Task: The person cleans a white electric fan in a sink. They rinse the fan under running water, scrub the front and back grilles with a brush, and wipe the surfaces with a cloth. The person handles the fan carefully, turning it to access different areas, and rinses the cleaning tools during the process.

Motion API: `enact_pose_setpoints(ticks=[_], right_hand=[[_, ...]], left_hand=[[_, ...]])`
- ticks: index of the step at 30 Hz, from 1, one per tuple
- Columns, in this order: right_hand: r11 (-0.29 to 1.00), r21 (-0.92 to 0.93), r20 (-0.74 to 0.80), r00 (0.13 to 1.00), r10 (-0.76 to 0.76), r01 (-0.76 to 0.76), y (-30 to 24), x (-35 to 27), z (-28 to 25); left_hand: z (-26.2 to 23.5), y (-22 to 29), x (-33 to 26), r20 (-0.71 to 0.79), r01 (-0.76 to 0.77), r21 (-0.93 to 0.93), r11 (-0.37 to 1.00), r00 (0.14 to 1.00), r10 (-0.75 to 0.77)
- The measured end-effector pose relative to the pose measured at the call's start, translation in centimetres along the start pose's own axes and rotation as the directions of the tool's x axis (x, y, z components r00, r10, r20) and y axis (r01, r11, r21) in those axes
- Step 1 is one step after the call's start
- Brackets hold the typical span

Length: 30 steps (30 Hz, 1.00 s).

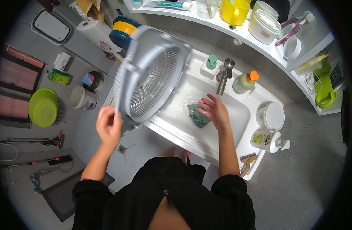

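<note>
A grey plastic fan cover (134, 73) with a round slatted grille stands tilted over the left part of the white sink (237, 132). My left hand (109, 126) is closed on its lower left edge. Above the basin, my right hand (216, 112) is held open with its fingers spread and nothing in them. Just under those fingers, a wet green cloth (199, 118) lies crumpled in the bottom of the basin. The metal faucet (224, 78) rises behind my right hand; whether water runs cannot be made out.
Along the sink's rim stand a white soap dispenser (209, 68), an orange-topped bottle (245, 82), a white tub (271, 116), a pump bottle (268, 142) and a brush (247, 163). A curved shelf (260, 46) with cups overhangs the back. Leftward are a green basin (43, 107) and a bucket (83, 97).
</note>
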State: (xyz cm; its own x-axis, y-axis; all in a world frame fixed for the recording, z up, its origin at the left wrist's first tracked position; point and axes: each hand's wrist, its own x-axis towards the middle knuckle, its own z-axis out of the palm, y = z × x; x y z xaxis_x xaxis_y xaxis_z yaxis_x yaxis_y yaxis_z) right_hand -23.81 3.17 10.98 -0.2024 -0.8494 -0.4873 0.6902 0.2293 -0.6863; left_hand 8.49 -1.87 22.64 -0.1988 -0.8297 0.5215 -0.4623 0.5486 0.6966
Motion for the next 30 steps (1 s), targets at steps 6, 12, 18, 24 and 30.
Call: enact_pose_setpoints(ticks=[6, 12, 18, 24, 30], right_hand=[[0.971, 0.182, 0.270, 0.957, 0.103, -0.156, -3.3, -2.0, 0.9], [0.951, 0.206, 0.247, 0.952, 0.178, -0.231, 1.9, -4.2, 0.3], [0.945, 0.226, 0.094, 0.970, 0.222, -0.238, 7.1, -6.1, -0.4], [0.959, 0.264, 0.195, 0.980, 0.048, -0.100, 8.2, -5.1, -0.2], [0.973, 0.229, 0.263, 0.962, -0.069, 0.007, 9.9, 0.5, 2.0]], left_hand=[[-1.5, 0.9, -1.6, 0.498, -0.598, -0.146, 0.788, 0.644, 0.581], [-3.9, -0.4, -3.4, 0.596, -0.691, -0.045, 0.722, 0.561, 0.575], [-4.7, -1.9, -6.0, 0.734, -0.299, -0.099, 0.949, 0.622, 0.273], [-5.6, -9.0, -8.5, 0.342, 0.577, -0.113, 0.809, 0.787, -0.513], [-2.6, -14.1, -2.4, 0.497, 0.870, -0.125, 0.477, 0.471, -0.729]])
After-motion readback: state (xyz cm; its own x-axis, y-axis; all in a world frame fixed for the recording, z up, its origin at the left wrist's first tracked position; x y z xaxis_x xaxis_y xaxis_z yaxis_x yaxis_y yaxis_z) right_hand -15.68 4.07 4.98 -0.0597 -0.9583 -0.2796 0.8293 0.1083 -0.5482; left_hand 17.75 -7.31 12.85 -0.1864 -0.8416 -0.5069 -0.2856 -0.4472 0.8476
